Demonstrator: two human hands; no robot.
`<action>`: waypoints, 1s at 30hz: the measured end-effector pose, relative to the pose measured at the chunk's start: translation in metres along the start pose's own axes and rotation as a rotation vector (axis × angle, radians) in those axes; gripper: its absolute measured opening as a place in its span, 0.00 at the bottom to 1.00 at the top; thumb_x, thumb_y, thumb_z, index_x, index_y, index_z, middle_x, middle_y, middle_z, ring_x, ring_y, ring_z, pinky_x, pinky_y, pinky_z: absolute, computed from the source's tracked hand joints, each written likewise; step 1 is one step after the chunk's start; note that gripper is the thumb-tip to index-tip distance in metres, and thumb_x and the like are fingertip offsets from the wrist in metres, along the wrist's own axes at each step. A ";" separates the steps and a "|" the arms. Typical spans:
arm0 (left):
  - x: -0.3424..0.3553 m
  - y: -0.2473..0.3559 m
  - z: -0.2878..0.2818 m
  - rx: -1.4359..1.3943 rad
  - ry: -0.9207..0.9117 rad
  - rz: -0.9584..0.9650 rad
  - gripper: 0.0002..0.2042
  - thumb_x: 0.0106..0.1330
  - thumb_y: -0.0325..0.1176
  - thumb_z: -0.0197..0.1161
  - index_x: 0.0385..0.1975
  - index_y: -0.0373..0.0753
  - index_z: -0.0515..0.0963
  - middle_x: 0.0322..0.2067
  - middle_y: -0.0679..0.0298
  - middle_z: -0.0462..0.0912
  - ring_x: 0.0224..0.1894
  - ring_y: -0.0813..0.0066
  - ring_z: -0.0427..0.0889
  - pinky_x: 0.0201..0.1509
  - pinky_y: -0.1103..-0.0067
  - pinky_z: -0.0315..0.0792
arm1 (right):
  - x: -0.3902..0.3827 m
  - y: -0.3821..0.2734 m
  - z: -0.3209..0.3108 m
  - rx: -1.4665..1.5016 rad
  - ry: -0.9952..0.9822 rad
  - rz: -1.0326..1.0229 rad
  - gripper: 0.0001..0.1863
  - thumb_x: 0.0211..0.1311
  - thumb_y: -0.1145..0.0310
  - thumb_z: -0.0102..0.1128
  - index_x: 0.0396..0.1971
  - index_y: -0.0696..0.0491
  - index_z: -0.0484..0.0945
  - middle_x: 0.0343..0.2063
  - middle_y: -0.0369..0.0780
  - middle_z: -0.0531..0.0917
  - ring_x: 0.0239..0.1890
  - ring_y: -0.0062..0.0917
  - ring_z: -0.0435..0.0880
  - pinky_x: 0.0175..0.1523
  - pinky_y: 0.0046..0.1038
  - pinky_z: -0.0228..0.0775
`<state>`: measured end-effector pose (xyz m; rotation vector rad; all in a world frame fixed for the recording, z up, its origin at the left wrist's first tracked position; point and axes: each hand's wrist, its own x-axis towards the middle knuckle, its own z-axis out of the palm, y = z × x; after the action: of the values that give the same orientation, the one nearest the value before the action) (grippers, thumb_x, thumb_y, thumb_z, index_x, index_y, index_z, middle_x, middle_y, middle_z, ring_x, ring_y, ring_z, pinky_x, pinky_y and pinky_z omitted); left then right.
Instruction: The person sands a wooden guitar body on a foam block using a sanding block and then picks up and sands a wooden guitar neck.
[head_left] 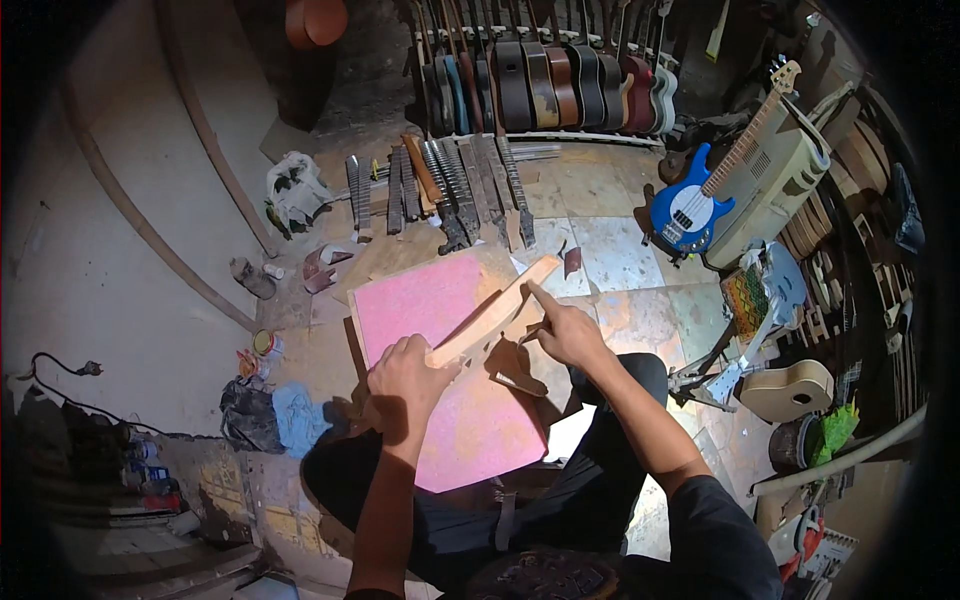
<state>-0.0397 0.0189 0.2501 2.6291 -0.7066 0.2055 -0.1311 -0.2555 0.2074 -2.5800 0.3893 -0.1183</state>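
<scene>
A long, pale strip of wood (497, 312), slightly curved, is held up at a slant over a pink board (415, 302). My left hand (405, 382) is closed around its near lower end, with the thumb along the side. At the upper part, my right hand (568, 332) has its index finger stretched along the wood's edge and the other fingers curled; what lies under those fingers is partly hidden. A small brown curved piece (518, 380) lies on the board just below my right hand. The board rests across my lap.
Several guitar necks (455, 190) lie on the floor ahead, before a rack of guitars (560, 88). A blue bass guitar (685, 207) leans at the right. An acoustic guitar body (788, 390) stands nearer. Dark and blue cloths (300, 415) lie at the left, beside a small can (264, 343).
</scene>
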 end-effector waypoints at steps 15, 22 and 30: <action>-0.014 0.003 0.009 0.046 0.073 0.072 0.23 0.47 0.51 0.82 0.28 0.41 0.79 0.31 0.59 0.84 0.38 0.55 0.87 0.40 0.60 0.80 | -0.041 -0.068 0.032 0.428 -0.293 -0.307 0.50 0.60 0.76 0.61 0.83 0.37 0.55 0.44 0.46 0.90 0.42 0.42 0.91 0.52 0.42 0.83; -0.011 0.008 0.004 0.044 0.040 0.045 0.22 0.47 0.50 0.83 0.28 0.42 0.79 0.31 0.60 0.84 0.38 0.55 0.86 0.40 0.61 0.80 | 0.008 0.042 0.018 -0.262 0.070 0.034 0.49 0.63 0.70 0.64 0.82 0.24 0.55 0.37 0.49 0.88 0.37 0.46 0.90 0.41 0.49 0.83; -0.006 0.003 -0.005 0.045 0.068 0.040 0.23 0.47 0.51 0.83 0.28 0.41 0.80 0.30 0.59 0.84 0.37 0.54 0.86 0.40 0.62 0.79 | 0.005 0.040 0.010 0.082 0.194 0.037 0.47 0.59 0.74 0.59 0.82 0.42 0.59 0.42 0.49 0.90 0.45 0.47 0.90 0.49 0.49 0.82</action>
<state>-0.0465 0.0214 0.2543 2.6384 -0.7407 0.3240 -0.1345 -0.2856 0.1785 -2.4871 0.4918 -0.3654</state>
